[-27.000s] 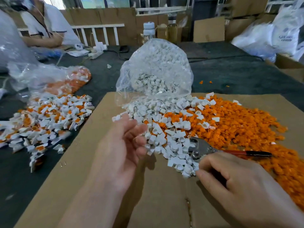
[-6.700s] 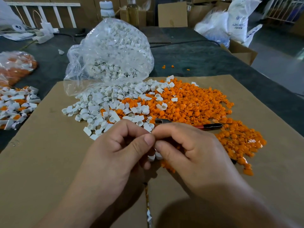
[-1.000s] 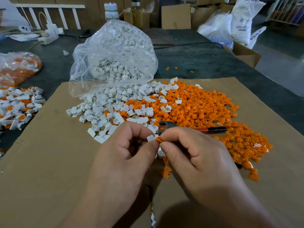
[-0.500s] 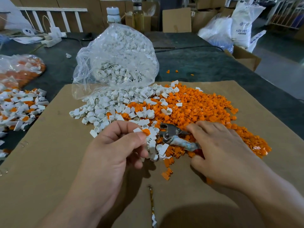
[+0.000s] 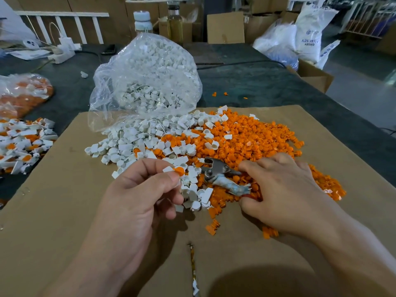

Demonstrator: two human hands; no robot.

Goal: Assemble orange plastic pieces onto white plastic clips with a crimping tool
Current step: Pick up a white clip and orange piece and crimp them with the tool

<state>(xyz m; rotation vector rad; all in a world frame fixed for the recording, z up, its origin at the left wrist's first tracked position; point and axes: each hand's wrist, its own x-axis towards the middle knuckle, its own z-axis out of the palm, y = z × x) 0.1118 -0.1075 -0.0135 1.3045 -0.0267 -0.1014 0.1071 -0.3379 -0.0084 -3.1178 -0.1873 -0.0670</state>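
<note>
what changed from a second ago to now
The right hand left the left hand, moved right and took hold of the crimping tool. The left hand still pinches the white clip with its orange piece. The bag of clips and the orange pile stayed put.

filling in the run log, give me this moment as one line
left hand: pinches white clip with orange piece | right hand: grips crimping tool on orange pile | crimp: not yet done

orange pieces | white clips | brown cardboard | clear bag
</note>
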